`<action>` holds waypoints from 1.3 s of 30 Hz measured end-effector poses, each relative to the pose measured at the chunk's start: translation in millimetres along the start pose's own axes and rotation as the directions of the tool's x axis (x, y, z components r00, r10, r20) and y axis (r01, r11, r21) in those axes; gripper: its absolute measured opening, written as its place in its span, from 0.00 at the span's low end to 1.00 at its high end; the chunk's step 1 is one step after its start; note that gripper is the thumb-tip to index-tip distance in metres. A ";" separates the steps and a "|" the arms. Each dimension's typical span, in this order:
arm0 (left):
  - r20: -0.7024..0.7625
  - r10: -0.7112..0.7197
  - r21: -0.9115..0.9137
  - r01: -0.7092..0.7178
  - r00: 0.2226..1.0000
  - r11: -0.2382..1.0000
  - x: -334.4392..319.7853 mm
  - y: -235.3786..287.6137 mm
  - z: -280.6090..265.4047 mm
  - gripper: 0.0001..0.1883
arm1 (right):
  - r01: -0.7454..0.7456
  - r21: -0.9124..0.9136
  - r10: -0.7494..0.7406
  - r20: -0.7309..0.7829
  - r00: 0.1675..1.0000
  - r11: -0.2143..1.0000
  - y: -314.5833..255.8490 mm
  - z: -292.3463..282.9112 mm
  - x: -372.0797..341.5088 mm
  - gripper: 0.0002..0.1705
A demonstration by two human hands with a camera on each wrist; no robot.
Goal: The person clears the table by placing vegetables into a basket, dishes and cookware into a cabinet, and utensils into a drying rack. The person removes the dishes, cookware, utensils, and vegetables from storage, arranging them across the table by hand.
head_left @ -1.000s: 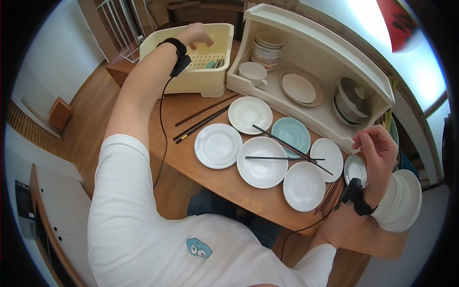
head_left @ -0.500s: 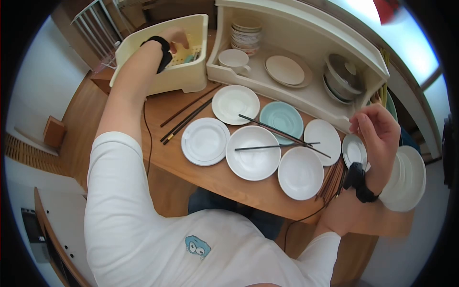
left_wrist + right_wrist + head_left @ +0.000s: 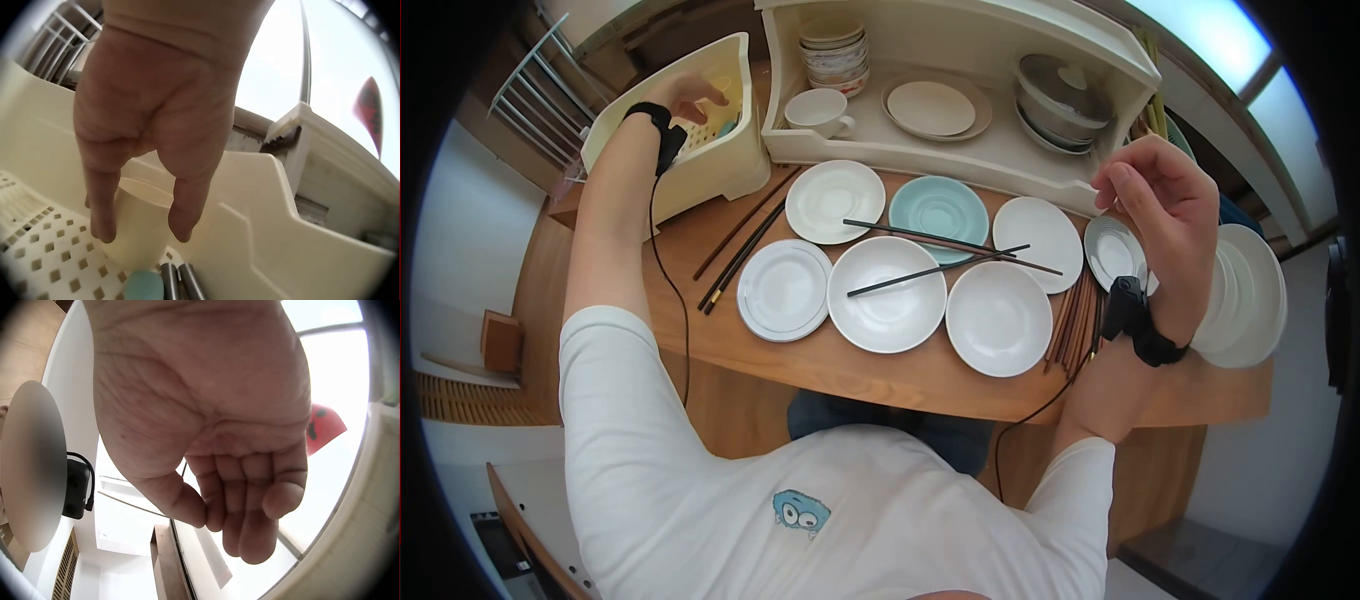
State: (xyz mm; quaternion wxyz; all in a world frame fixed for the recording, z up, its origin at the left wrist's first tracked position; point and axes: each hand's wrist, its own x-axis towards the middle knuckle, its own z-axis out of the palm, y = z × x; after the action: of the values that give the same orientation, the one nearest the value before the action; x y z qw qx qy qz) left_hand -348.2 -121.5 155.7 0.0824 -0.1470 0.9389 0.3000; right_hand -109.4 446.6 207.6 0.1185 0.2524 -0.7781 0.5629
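Note:
My left hand [image 3: 685, 97] reaches into the cream drain basket [image 3: 718, 172] at the back left. In the left wrist view its fingers and thumb [image 3: 183, 219] point down, spread in front of a cream cup-like holder [image 3: 140, 231], overlapping its sides. Below them on the perforated floor lie a teal piece [image 3: 144, 285] and two metal cylindrical handles [image 3: 190, 282]. Raised over the table's right side, my right hand [image 3: 1162, 190] hangs with loosely bent fingers and nothing in it. Nearest below it is a small white dish [image 3: 1112, 250].
White plates, a white bowl [image 3: 887, 300] and a teal plate [image 3: 938, 215] cover the table. Dark chopsticks [image 3: 940, 272] lie across some; brown chopsticks [image 3: 1072, 325] are bunched at the right. A cream shelf [image 3: 880, 148] behind holds bowls, a cup [image 3: 818, 110], plates and a lidded pot [image 3: 1065, 95].
The head view has swung, so the table things appear shifted left and up. My left hand has lowered further into the basket. The right hand keeps its loosely bent pose.

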 end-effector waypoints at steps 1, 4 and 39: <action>0.032 -0.008 -0.078 0.011 0.999 0.997 -0.5 -1.7 -2.4 0.26 | -0.001 -0.003 0.001 -0.003 1.000 1.000 0.2 -1.5 -0.2 0.04; -0.027 -0.080 0.058 0.082 0.996 0.995 -43.2 18.0 -11.5 0.25 | 0.021 -0.041 -0.022 -0.029 0.999 0.999 -2.0 -7.1 -2.6 0.04; -0.265 0.274 -0.122 -0.314 0.924 0.941 -257.6 -26.8 147.4 0.15 | 0.652 0.232 -0.468 -0.531 0.707 0.721 -39.7 -82.8 -49.1 0.26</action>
State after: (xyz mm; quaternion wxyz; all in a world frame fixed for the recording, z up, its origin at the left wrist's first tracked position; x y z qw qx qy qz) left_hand -86.7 2.6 84.9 -0.0921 -0.0459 0.9257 0.3641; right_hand -55.4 527.3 245.1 0.4036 0.3681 -0.4796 0.6867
